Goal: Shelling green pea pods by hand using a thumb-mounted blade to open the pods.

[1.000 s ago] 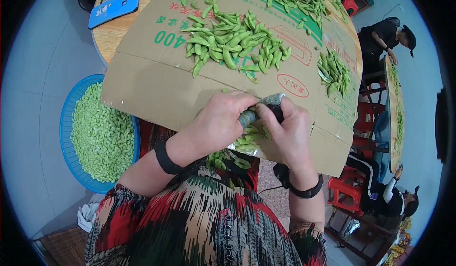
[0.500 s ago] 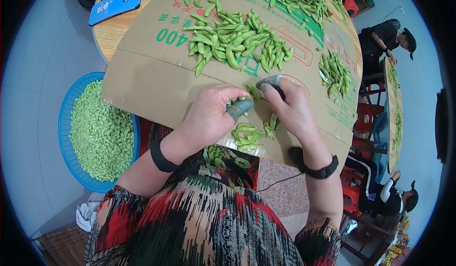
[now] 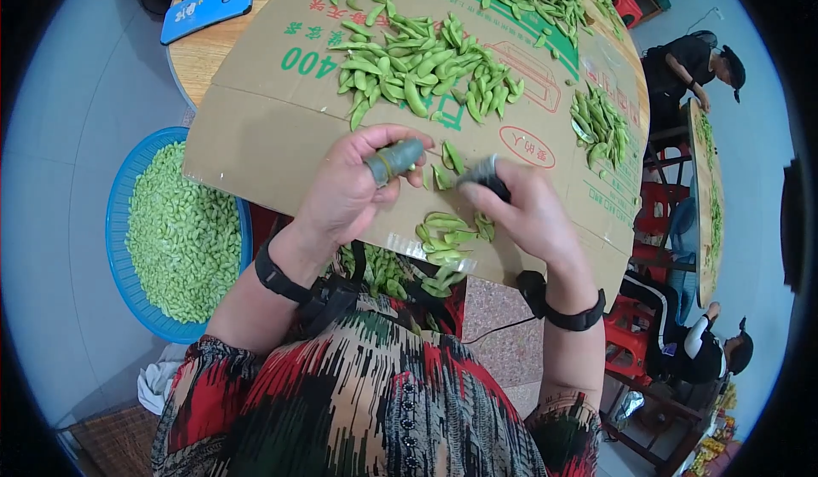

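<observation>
A pod (image 3: 452, 158) slants toward the right hand (image 3: 530, 208), just left of it; the left hand (image 3: 345, 185) is farther; both hands' fingers curl, any pinch unclear.

One blue phone (image 3: 204, 17) (camera at one end) lies at upper left, one crumpled white item (image 3: 157, 385) at lower left, and several red stools (image 3: 628, 341) stand rightward, alongside a long, narrow table (image 3: 706, 268).

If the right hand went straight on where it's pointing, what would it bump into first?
Probably the right hand would meet the loose green pods just ahead of it. Depth is hard to judge here, so it might pass above them.
</observation>
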The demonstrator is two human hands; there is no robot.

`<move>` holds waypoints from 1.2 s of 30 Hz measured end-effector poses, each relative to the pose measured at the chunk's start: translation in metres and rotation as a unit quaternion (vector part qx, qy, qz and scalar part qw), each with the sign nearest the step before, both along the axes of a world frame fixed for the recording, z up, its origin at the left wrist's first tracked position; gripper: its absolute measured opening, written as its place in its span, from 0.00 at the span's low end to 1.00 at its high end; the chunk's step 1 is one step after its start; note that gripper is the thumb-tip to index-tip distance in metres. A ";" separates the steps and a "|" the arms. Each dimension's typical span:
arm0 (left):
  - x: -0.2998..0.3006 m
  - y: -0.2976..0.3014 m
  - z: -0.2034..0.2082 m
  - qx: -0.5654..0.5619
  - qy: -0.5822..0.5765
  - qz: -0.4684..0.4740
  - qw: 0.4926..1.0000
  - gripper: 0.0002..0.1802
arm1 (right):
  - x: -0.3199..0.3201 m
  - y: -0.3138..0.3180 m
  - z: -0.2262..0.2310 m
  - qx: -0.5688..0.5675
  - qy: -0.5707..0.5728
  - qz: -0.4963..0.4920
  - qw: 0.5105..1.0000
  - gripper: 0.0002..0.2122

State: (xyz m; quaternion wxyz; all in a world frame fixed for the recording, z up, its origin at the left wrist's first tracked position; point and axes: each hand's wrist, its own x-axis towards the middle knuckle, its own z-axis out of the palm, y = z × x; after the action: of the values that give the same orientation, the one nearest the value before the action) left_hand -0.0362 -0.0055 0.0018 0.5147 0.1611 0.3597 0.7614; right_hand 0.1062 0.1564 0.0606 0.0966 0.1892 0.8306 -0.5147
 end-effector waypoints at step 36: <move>0.029 0.017 0.005 0.013 0.077 0.027 0.997 0.07 | 0.019 -0.038 -0.010 -0.315 0.084 -0.190 0.926 0.09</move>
State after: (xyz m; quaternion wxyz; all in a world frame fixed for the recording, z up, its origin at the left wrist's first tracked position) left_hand -0.0071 0.0114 0.0065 0.4625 0.2163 0.3927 0.7649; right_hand 0.1252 0.1182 0.0511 -0.0183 0.2592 0.5791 -0.7728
